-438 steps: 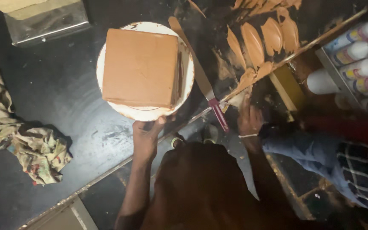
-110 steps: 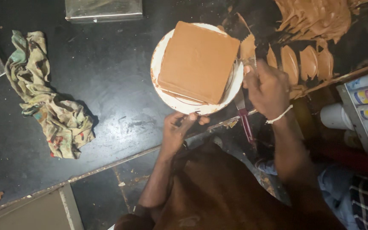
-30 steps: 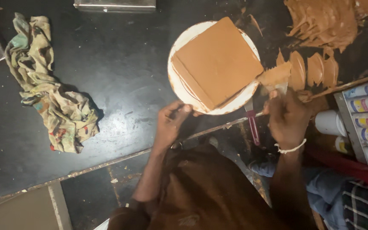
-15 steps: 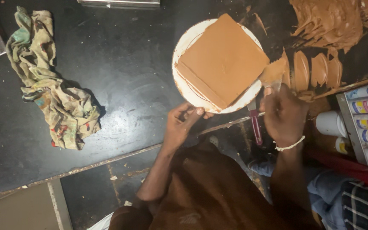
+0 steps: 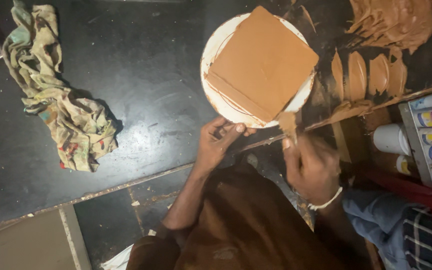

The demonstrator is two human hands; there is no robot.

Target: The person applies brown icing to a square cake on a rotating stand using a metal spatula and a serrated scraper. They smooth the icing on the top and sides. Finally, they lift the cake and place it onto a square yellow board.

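Left hand [image 5: 221, 142] touches white plate [image 5: 211, 80] under brown slab [image 5: 263, 62]; right hand [image 5: 312, 167] blurred, perhaps gripping a blade.

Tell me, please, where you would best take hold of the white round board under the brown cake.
I would grip the board at its bare white rim on the near left, coming from the table edge, where the left hand already rests. The square cake overhangs or covers the rim elsewhere, and its sides look freshly coated.

One square brown slab [image 5: 263, 62], one white round plate [image 5: 215, 95], one crumpled rag [image 5: 58, 95], two hands.
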